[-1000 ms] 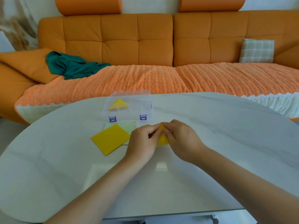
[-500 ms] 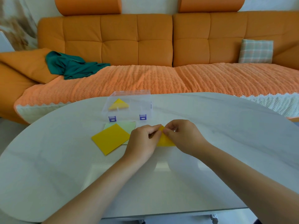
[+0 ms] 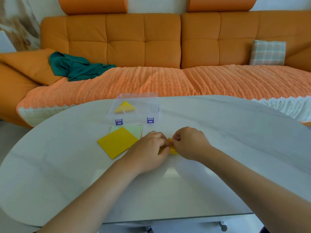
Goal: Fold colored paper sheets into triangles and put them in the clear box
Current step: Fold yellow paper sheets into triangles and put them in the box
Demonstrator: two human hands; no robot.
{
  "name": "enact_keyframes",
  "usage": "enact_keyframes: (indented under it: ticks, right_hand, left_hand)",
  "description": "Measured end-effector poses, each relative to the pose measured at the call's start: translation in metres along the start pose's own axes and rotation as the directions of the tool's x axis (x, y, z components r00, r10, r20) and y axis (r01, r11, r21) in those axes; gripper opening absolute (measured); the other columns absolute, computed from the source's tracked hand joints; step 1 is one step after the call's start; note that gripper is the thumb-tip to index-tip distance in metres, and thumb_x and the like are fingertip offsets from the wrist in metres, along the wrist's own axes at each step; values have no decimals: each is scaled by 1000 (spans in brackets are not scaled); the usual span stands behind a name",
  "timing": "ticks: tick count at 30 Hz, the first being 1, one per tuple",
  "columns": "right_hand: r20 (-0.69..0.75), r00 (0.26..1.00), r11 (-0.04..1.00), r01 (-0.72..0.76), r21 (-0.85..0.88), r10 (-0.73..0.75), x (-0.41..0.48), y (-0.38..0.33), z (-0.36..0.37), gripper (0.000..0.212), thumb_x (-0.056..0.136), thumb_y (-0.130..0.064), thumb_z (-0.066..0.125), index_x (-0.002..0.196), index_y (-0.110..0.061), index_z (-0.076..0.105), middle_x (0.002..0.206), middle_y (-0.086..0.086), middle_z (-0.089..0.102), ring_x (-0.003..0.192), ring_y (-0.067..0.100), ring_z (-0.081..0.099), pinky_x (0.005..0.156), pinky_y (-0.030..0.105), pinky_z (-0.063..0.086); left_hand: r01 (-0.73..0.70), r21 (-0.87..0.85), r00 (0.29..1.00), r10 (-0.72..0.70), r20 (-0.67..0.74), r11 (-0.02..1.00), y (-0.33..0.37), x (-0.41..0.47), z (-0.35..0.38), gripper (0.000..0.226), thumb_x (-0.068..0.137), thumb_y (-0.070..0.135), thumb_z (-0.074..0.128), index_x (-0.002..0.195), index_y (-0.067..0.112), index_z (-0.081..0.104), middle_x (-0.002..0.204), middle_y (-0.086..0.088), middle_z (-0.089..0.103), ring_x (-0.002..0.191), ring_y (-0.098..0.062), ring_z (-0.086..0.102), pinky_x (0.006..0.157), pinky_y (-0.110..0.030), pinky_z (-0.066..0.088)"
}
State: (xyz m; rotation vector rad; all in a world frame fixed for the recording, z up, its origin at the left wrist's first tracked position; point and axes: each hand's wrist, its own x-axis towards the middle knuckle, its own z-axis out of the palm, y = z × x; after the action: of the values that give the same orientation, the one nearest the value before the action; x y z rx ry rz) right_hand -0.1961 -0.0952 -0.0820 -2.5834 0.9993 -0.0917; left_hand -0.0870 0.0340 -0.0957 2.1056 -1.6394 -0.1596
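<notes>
Here the left hand [image 3: 149,148] and right hand [image 3: 190,143] both pinch the half-folded yellow paper [image 3: 173,150] on the white table [image 3: 218,132], near the clear box [image 3: 148,106], and the trick now, I'd say, is lining edges up squarely before pressing the crease flat.

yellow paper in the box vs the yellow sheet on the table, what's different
The folded paper is a triangle; the yellow sheet is a flat square. The folded paper lies inside the clear box; the yellow sheet rests on a pale green sheet. Both are yellow.
</notes>
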Motion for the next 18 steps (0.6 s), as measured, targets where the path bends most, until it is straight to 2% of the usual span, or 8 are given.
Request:
enact_keyframes:
  ticks: [5,7,10,12,15,18]
  right_hand:
    - [-77,996,985,37,-169,-51,1,-1,4,28,93,-34,45,90,-21,71,85,-5,70,81,17,63,86,35,42]
    - [-114,987,962,83,-261,-116,-1,-1,3,27,94,-40,46,100,-25,67,96,-7,69,88,16,63,88,35,39]
    - [-151,960,947,192,-258,-236,-5,5,-5,28,93,-47,53,117,-36,62,110,-11,63,99,14,61,89,34,39]
    - [-79,940,925,308,-223,-333,-7,12,-11,26,94,-35,53,116,-39,68,112,-11,61,101,14,57,85,31,42]
    - [66,928,906,372,-201,-366,-11,17,-14,42,93,-17,43,114,-36,72,113,-10,60,100,18,53,87,34,46]
    - [78,916,883,399,-247,-393,-14,16,-11,48,91,-10,40,116,-34,72,112,-11,58,98,18,50,88,35,43]
  left_hand:
    - [-2,35,998,0,57,999,1,0,-3,34,92,31,46,112,25,73,117,15,63,111,-5,47,96,-33,46]
    - [8,46,997,-12,75,999,4,0,-5,38,88,35,44,111,26,73,117,16,63,111,-4,46,97,-34,46]
    - [13,61,997,-18,81,998,8,-2,-8,42,87,39,43,113,28,73,120,18,62,113,-4,46,97,-34,47]
    - [4,63,997,-8,76,998,9,-3,-8,41,87,39,44,114,28,73,121,17,62,114,-5,47,95,-34,48]
    - [-23,83,997,17,69,996,9,-4,-8,39,89,36,48,118,29,72,122,17,62,116,-4,46,93,-32,48]
    - [-71,97,997,67,49,993,6,-7,-6,37,91,31,50,119,29,72,120,15,64,114,-6,48,90,-32,50]
